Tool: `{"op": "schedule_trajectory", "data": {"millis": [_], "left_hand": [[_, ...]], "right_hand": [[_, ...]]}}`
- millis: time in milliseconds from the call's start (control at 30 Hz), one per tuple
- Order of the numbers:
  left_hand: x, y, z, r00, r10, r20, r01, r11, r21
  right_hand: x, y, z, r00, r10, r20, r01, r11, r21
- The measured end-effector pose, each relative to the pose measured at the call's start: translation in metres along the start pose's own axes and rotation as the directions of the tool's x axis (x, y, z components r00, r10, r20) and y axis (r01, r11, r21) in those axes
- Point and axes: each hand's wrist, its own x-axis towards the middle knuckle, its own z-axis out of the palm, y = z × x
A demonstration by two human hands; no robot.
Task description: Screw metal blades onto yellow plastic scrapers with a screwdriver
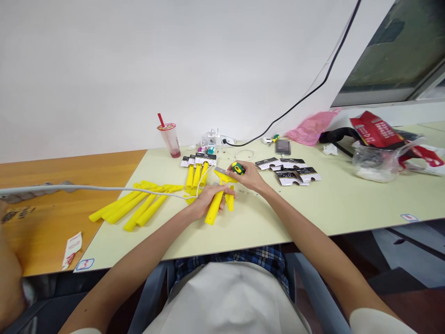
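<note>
My left hand (207, 198) is wrapped round a yellow scraper (214, 211), its handle slanting toward me and its grey metal blade at the far end. My right hand (251, 177) grips a short green-and-yellow screwdriver (238, 168) over the scraper's head; its tip is hidden. Another yellow piece (230, 200) hangs beside the left fingers; whether they hold it I cannot tell. Left of my hands lies a pile of yellow scraper handles (148, 204). Beyond it are several yellow scrapers (196, 175) with black-and-white cards. Small metal bits lie right of the scraper.
More black-and-white cards (294, 171) lie to the right. A cup with a red straw (171, 141) stands by the wall. A white cable (104, 188) crosses from the left to my left hand. Plastic bags (373, 162) sit far right. Another person's arm (10, 278) shows at the left edge.
</note>
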Motion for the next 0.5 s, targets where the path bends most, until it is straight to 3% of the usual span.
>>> {"op": "schedule_trajectory", "data": {"millis": [500], "left_hand": [[0.0018,-0.0029,0.0005,1.000,0.019,-0.019,-0.019,1.000,0.007]], "right_hand": [[-0.0010,-0.0021,0.0013,1.000,-0.006,0.020,0.006,1.000,-0.022]]}}
